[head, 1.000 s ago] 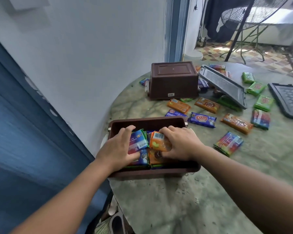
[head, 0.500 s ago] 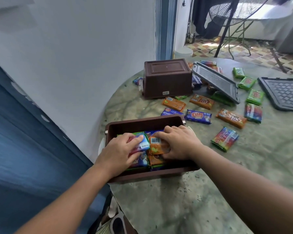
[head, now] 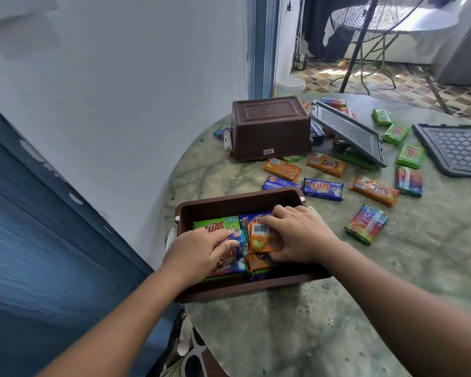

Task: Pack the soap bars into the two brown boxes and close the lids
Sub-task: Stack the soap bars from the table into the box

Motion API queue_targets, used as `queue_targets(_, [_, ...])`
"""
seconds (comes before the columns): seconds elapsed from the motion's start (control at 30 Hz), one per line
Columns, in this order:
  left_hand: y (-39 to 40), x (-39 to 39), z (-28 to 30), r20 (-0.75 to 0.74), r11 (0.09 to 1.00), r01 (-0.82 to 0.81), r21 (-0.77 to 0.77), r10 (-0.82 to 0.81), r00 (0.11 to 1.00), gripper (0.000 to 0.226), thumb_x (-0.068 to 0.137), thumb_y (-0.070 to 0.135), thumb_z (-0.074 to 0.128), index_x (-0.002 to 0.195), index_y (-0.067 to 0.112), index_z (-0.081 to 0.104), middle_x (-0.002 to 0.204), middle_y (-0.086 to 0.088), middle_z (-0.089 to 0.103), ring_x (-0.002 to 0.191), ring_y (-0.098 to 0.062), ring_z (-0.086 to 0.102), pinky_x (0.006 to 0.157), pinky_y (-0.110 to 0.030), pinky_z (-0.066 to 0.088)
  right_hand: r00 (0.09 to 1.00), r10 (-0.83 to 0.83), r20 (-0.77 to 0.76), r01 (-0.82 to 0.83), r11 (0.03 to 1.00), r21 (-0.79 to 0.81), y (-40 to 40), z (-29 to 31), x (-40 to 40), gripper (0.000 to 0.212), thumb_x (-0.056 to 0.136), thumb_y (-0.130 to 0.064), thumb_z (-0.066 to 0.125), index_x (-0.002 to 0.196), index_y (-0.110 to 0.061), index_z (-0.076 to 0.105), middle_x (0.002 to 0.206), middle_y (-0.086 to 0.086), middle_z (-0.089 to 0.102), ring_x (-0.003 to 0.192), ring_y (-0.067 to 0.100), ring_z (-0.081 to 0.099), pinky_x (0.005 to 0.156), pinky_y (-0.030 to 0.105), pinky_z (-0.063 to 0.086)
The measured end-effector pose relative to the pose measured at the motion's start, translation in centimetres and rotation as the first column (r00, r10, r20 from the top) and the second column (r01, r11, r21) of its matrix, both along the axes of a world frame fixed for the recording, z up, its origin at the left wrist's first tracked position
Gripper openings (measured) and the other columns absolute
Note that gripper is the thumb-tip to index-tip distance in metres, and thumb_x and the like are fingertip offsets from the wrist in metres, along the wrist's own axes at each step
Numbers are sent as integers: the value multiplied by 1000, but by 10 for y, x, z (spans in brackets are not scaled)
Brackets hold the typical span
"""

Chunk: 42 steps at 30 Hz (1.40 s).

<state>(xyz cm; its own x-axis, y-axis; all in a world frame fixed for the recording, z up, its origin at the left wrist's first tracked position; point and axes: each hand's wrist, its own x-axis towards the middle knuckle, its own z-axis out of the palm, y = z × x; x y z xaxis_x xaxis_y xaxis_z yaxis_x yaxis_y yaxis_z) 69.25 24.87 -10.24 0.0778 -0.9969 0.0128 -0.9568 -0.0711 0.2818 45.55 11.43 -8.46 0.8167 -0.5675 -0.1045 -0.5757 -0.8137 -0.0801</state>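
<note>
- You're leaning over a round green marbled table (head: 324, 322), pushed up against a white wall (head: 120, 104).
- Far side, the second brown box (head: 269, 129) sits upside down, its base facing up, soap bars poking out around it.
- One grey lid (head: 348, 133) rests tilted on a pile of bars just right of that box; the other grey lid (head: 454, 149) lies flat by the table's right edge.
- Right in front of you, the open brown box (head: 245, 289) sits at the table's near-left edge, already holding a layer of bars.
- Your right hand (head: 299, 235) is down inside that box, fingers curled over an orange soap bar (head: 264, 239), gripping it barcode side up.
- Your left hand (head: 199, 253) is in there too, fingers bent onto a blue soap bar (head: 235, 247), holding it just beside the orange one.
- A green soap bar (head: 218, 225) lies flat in the box behind your left hand.
- Loose soap bars (head: 322, 189) are scattered across the table between the two boxes, well apart from your hands: blue, orange, green and a rainbow-striped bar (head: 366, 223) off to the right.
</note>
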Motion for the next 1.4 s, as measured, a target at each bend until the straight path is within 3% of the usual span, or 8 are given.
queue_targets(0.13, [-4,-6,3,91,999,38,1,-38,995,50,102,63,36,147,45,47,120,11,59,110,-16,51,90,-35,46,1000,5,-9,-5,1000,5,0,1,1,87,76,-76,60,151,-39,36,130,-9,49,116,14,50,100,35,39])
queue_targets(0.27, [-1,-3,3,94,997,62,34,-65,993,91,78,82,55,154,40,27,124,11,48,115,-15,44,96,-34,45,1000,-1,0,1,1000,21,1,3,0,87,75,-77,59,150,-40,34,129,-10,51,116,14,52,100,35,39])
queue_targets(0.37, [-2,-3,0,139,991,112,75,-122,983,88,78,70,67,152,40,31,130,10,45,121,-15,43,101,-34,42,1000,1,-7,-1,1000,6,2,3,0,86,75,-77,59,149,-40,36,127,-10,51,115,13,51,99,35,39])
queue_targets(0.63, [1,-2,3,51,986,135,98,-140,989,81,68,69,63,143,42,48,122,15,48,115,-10,44,100,-32,42,1000,-13,15,13,1000,22,5,4,0,86,73,-76,59,148,-40,38,125,-11,53,114,13,53,97,33,38])
queue_targets(0.9, [3,-7,6,108,981,125,148,-142,984,69,69,63,63,131,42,40,118,11,43,110,-15,47,83,-38,53,1000,0,12,-1,999,45,5,4,-1,84,75,-78,54,149,-43,35,128,-12,53,115,14,54,99,34,40])
queue_targets(1.1, [1,-7,5,69,978,129,161,-142,987,58,69,63,65,118,40,43,107,16,45,99,-14,55,74,-38,55,991,-37,131,17,989,145,9,4,-6,53,90,-59,46,139,-41,56,126,-15,51,98,14,62,87,40,53])
queue_targets(1.27, [1,-6,7,46,980,122,154,-130,990,55,70,61,71,113,39,46,112,15,48,103,-12,52,77,-37,53,966,-49,256,-10,975,224,7,-1,-12,44,100,-52,45,143,-45,41,116,-13,69,94,8,68,77,37,58])
queue_targets(1.4, [1,-5,6,20,983,102,150,-106,994,62,70,62,71,124,41,49,117,15,50,107,-11,52,82,-39,54,972,-128,198,59,945,321,0,3,-9,39,104,-59,39,143,-56,38,121,-15,70,102,6,67,88,36,56])
